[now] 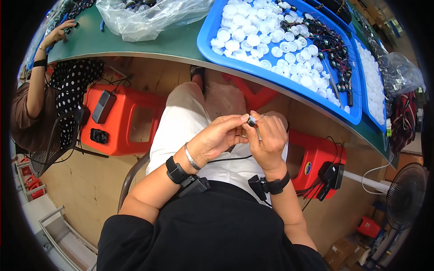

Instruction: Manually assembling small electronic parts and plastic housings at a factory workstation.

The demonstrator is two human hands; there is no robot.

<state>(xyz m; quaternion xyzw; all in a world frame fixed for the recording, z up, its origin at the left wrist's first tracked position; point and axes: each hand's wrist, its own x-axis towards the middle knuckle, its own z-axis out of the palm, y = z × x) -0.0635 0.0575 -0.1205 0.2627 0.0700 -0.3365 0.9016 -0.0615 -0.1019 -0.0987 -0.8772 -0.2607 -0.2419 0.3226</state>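
Above my lap, both hands meet at a small black part with a white plastic piece on it (252,121), with a thin dark wire running off it. My left hand (221,137) pinches it from the left between thumb and fingertips. From the right, my right hand (269,141) grips it with its thumb and curled forefinger. The fingers cover much of the part, so its exact kind does not show. Beyond my hands, a blue tray (209,47) on the table carries many white round plastic caps (249,30) and a heap of small black wired parts (334,49).
The green table's edge (149,55) curves ahead of my knees. A clear plastic bag (140,22) lies on it. Red stools (126,131) with black devices stand at both sides. A fan (407,194) is at right; a co-worker's hand (58,34) rests far left.
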